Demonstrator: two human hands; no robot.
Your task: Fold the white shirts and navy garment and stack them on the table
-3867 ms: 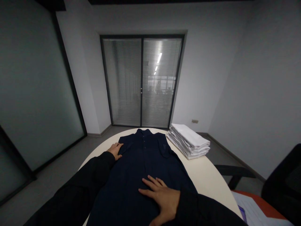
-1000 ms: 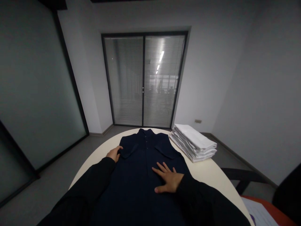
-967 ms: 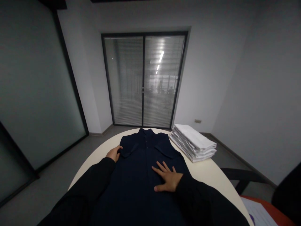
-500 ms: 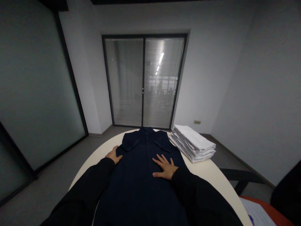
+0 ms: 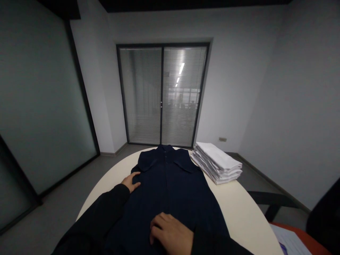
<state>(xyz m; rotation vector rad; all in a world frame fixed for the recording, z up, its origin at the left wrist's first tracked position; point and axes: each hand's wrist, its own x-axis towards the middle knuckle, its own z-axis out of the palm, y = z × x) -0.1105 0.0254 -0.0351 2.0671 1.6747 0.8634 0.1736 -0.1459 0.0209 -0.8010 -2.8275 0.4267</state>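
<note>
A dark navy buttoned garment point(image 5: 170, 184) with a collar and short sleeves lies flat, front up, its collar at the far side. At its left edge, below the sleeve, my left hand point(image 5: 130, 182) rests with thumb and fingers apart, touching the cloth. My right hand point(image 5: 171, 232) is over the lower middle of the garment, close to me. Its fingers are loosely bent, with a gap between thumb and forefinger; the fingertips are partly hidden, and no cloth is visibly gathered in them.
The garment lies on a round cream table point(image 5: 233, 203). A stack of folded white cloths point(image 5: 217, 163) sits at the table's right back edge. Papers point(image 5: 289, 239) lie on an orange-red seat point(image 5: 316, 239) at the lower right. Blind-covered glass doors point(image 5: 162, 95) stand beyond.
My right hand has slid down the garment towards me, its spread fingers now bent. My left hand has shifted slightly down along the left edge.
</note>
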